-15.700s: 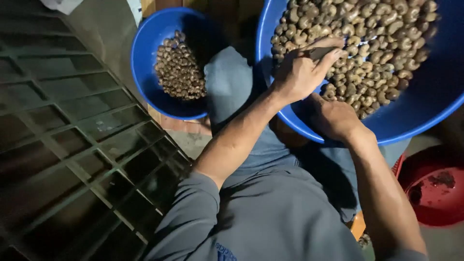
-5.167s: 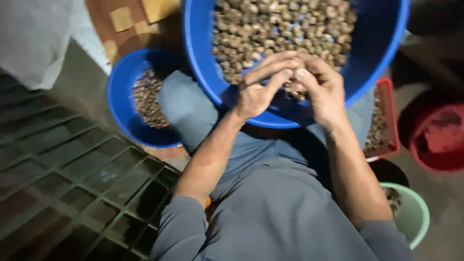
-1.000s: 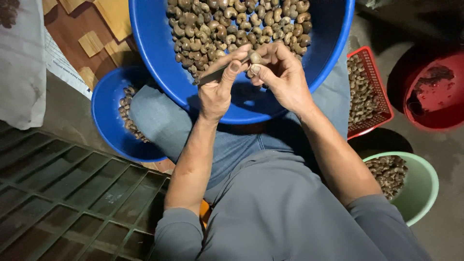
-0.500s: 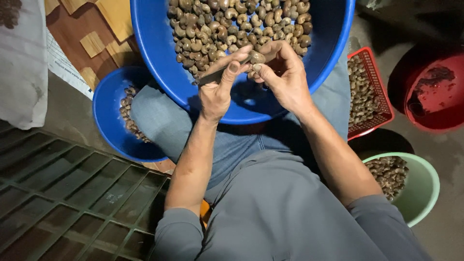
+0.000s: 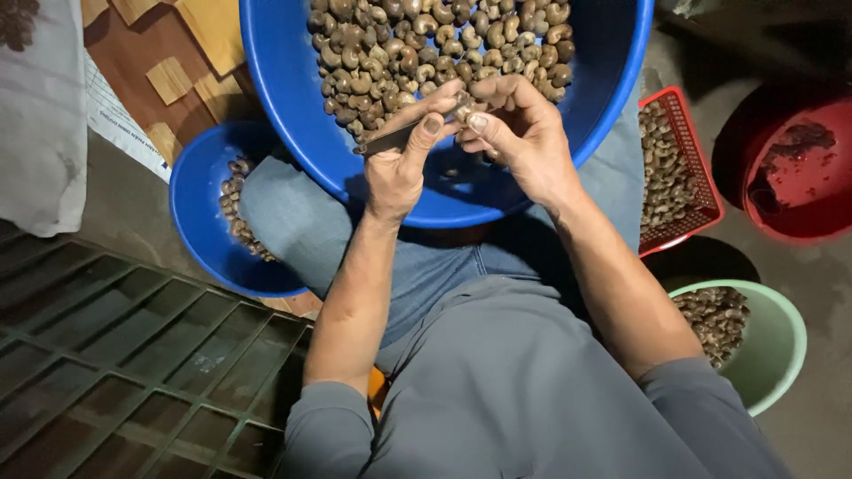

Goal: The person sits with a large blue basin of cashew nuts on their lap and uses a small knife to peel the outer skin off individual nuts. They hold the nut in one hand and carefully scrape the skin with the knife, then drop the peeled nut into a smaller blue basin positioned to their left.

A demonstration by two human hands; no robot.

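Concrete floor, dim. Big basin of nuts on lap. Since a second ago, hands unmoved: left hand grip clamps blade; right hand grip pinches nut at its tip. Shelling continues, judged mid-cut.

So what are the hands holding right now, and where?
Left hand grips a thin blade by its near end; right hand pinches a small nut at its fingertips.

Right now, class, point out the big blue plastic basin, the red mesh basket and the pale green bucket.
big blue plastic basin [image 5: 621,80], head view, right inner wall.
red mesh basket [image 5: 706,182], head view, right rim.
pale green bucket [image 5: 781,341], head view, inner wall.
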